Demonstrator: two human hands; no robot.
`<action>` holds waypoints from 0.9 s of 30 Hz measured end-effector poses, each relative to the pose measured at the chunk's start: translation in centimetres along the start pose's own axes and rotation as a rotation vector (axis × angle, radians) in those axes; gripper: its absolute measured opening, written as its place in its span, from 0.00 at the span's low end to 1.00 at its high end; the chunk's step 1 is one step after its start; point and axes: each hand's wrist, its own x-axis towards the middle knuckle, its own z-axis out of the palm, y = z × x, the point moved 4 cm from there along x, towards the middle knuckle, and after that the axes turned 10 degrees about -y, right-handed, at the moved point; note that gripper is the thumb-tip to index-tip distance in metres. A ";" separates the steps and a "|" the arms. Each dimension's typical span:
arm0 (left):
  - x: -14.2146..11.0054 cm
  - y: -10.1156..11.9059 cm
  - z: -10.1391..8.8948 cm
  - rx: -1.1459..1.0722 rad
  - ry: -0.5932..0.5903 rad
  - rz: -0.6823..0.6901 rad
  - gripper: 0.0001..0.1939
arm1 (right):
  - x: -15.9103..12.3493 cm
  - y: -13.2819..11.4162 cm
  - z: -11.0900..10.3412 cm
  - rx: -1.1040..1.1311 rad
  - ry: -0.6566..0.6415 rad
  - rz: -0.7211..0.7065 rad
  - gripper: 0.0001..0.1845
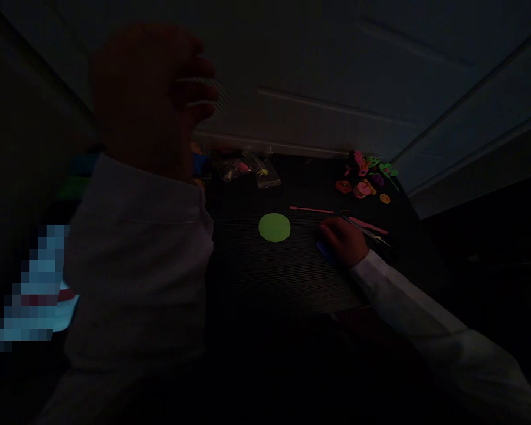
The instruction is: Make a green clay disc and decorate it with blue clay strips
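A flat, round, light-green disc [274, 228] lies mid-frame, likely for easy reach; left hand [148, 88], upper left, and right hand [344, 241] curl, grips unclear.

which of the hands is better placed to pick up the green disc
Probably the right hand: it is low at the dark tabletop, near the green disc. The left hand is raised high, farther from it. It is too dark to tell whether either holds something.

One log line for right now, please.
left hand: raised, hold unclear | right hand: low, beside scissors | green disc: flat on dark table | light: dim
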 end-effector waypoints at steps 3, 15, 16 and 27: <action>-0.4 -0.1 -0.2 0.042 -0.023 0.046 0.07 | -0.6 0.1 -0.7 0.033 0.019 0.001 0.15; -2.2 -0.2 0.4 0.344 -0.483 0.559 0.07 | -4.7 -1.3 -0.1 0.076 -0.022 0.007 0.13; -2.5 -0.7 0.6 0.379 -0.490 0.540 0.08 | -4.3 -1.5 -0.4 0.140 -0.023 0.011 0.13; -5.9 -9.8 -3.1 0.892 -0.939 -0.051 0.15 | 3.4 -6.3 0.3 0.874 -0.049 -0.145 0.13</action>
